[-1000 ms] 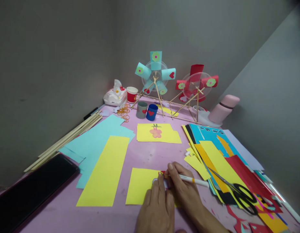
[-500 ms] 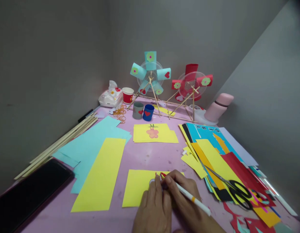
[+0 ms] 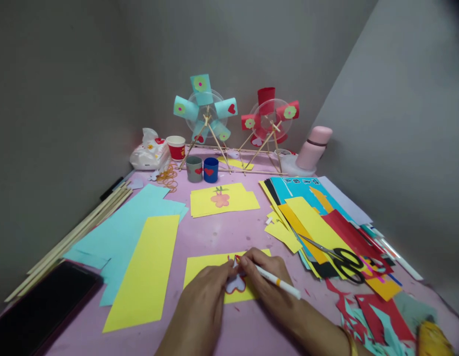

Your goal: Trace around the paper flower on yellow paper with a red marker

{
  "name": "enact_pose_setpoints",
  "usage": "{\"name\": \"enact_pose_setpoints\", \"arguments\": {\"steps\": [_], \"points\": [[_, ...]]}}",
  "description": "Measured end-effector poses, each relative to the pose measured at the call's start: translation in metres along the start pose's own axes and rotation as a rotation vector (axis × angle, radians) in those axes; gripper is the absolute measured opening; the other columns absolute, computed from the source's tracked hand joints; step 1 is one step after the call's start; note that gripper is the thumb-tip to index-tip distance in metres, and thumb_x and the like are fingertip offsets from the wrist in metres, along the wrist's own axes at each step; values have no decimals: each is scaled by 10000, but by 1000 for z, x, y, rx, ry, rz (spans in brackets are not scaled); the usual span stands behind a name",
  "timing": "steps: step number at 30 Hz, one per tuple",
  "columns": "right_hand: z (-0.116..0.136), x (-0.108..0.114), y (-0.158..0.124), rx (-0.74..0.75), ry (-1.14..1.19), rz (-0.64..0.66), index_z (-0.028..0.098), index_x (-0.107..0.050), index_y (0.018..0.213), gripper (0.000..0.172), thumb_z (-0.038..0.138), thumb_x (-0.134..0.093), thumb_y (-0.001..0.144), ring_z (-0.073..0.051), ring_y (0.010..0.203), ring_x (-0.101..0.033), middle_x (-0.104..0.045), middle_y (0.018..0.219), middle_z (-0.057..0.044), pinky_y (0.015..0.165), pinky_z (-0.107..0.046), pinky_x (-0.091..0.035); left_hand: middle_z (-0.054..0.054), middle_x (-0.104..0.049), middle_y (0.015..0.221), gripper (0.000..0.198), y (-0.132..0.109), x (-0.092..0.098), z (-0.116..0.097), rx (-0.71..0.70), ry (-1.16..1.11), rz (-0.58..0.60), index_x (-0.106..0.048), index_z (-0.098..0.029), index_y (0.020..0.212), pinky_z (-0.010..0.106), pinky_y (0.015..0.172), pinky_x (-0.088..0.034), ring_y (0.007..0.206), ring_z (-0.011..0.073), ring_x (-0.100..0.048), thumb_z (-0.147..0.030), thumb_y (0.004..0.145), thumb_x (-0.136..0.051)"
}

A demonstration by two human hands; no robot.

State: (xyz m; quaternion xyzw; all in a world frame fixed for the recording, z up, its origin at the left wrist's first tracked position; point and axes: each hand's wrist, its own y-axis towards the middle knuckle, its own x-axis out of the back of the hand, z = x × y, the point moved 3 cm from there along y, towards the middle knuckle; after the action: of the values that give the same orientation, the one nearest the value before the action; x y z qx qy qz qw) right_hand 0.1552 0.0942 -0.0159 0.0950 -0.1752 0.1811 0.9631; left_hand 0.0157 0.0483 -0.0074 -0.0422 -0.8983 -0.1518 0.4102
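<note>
A yellow paper card (image 3: pixel 200 263) lies in front of me with a white paper heart (image 3: pixel 236 284) on it, lobes facing me. Red line runs along the heart's edge. My left hand (image 3: pixel 205 296) has its fingers together, and their tips press the heart near its pointed end. In my right hand (image 3: pixel 268 282) is a white marker pen (image 3: pixel 277 282) with an orange band, gripped near its red tip. That tip is at the heart's far end, partly hidden by the fingers.
Scissors (image 3: pixel 341 259) rest on stacked coloured paper (image 3: pixel 307 217) at right, near red scraps (image 3: pixel 381 311). Left are a phone (image 3: pixel 47 306), a yellow strip (image 3: pixel 144 272) and wooden sticks (image 3: pixel 77 232). Behind stand two stick-framed wheels (image 3: pixel 207 113), small paper tubes (image 3: pixel 210 170) and a pink bottle (image 3: pixel 314 148).
My left hand has turned and slid leftward, uncovering the heart's lobes and red outline. The pen stays in my right hand near the heart's far end. The view has shifted to the right.
</note>
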Motion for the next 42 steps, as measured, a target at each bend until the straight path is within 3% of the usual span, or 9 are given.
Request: {"name": "enact_pose_setpoints", "arguments": {"steps": [7,11,16,23,26,29,36,42], "points": [[-1,1,0,44,-1,-5,187,-586,712,346,399,-420,929,-129,550,-585,-627,604,0,508,-217,-418,10,-693,1010,275,-1,-6,3,26,23,63,-585,-258,1096,312,802,-504,918,167,-627,-166,894,-423],[-4,1,0,37,-13,-20,186,-594,717,353,409,-419,927,-123,541,-563,-620,598,-2,473,-214,-397,-9,-698,976,202,0,-5,-2,25,48,92,-613,-252,954,315,779,-506,898,171,-627,-141,874,-464],[-5,1,0,18,-21,-24,184,-614,746,354,426,-427,922,-132,567,-569,-642,631,-18,468,-219,-388,11,-711,1063,254,2,-4,-6,-69,164,73,-665,-228,925,342,822,-521,964,200,-635,-47,776,-567],[-3,2,0,14,-47,-26,182,-615,741,374,438,-414,924,-134,577,-570,-634,634,-12,486,-217,-384,63,-707,1060,309,1,-6,-11,-173,327,44,-676,-185,942,368,809,-543,946,221,-647,5,755,-518],[-3,2,0,18,-58,-29,180,-617,748,367,430,-416,925,-132,577,-563,-635,649,-16,484,-217,-376,47,-692,960,223,1,-6,-11,-136,315,92,-665,-197,894,360,756,-546,879,210,-638,-37,780,-558],[-3,1,-1,19,-57,-28,178,-610,750,356,423,-421,925,-127,556,-547,-622,636,-13,483,-221,-369,42,-671,879,209,1,-7,-11,-198,356,148,-647,-174,880,368,721,-544,808,212,-624,-16,770,-566],[0,2,0,7,-30,-23,184,-583,706,364,418,-414,928,-122,550,-532,-566,586,13,499,-223,-370,83,-691,916,287,-3,-6,-7,-388,442,63,-615,-135,966,339,717,-544,806,214,-633,13,772,-465],[-4,5,-3,-43,-19,-36,177,-613,740,365,441,-433,917,-135,622,-576,-612,642,-2,539,-219,-401,85,-724,893,361,0,-1,-8,-524,443,-91,-623,-136,934,313,682,-561,773,205,-669,10,820,-313]]}}
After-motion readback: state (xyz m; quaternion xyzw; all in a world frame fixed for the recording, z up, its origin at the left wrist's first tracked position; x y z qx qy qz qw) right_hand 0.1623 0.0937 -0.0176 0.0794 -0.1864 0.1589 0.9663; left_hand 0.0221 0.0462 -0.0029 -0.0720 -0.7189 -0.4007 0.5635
